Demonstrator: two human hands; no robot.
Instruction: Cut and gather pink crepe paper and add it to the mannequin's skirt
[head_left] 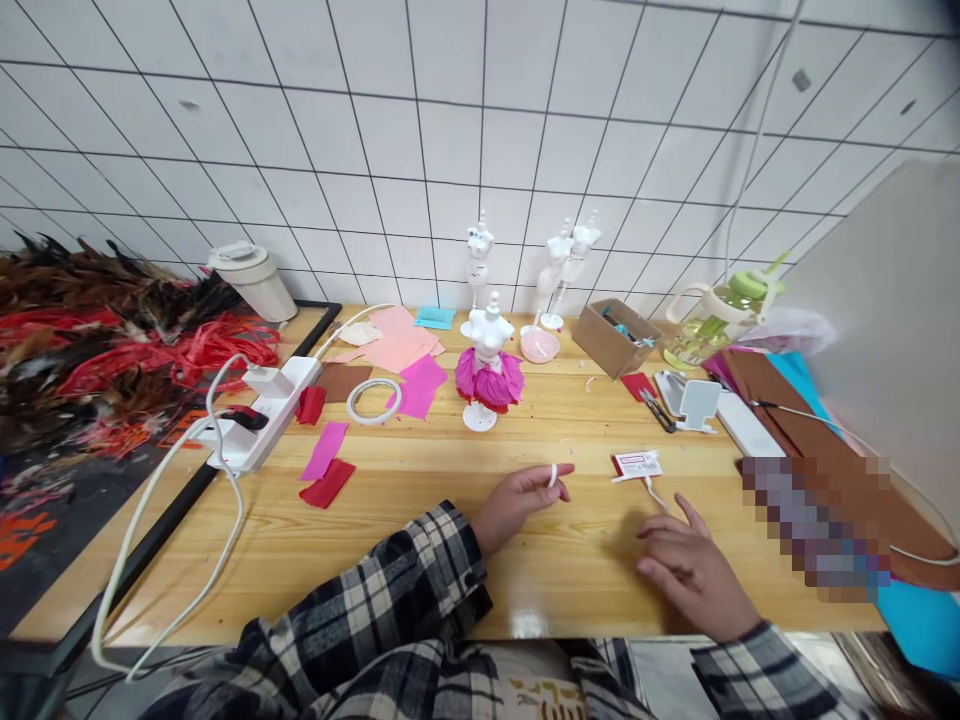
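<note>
The wooden tabletop point(420, 465) carries a white power strip point(274, 408) on its left side. Near the middle, a small white dress form point(490, 365) stands upright, wearing a ruffled pink skirt. The right hand point(691, 575) is loosely spread, holding nothing visible, just nearer the wearer than a white printed card point(637, 465). The left hand point(521, 503) is narrow, thumb near index finger; whether it grips the white band point(553, 475) around that finger, I cannot tell.

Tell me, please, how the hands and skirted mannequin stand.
Left hand: white strip at fingers. Right hand: open. Skirted mannequin: upright. Labelled item just beyond right hand.
</note>
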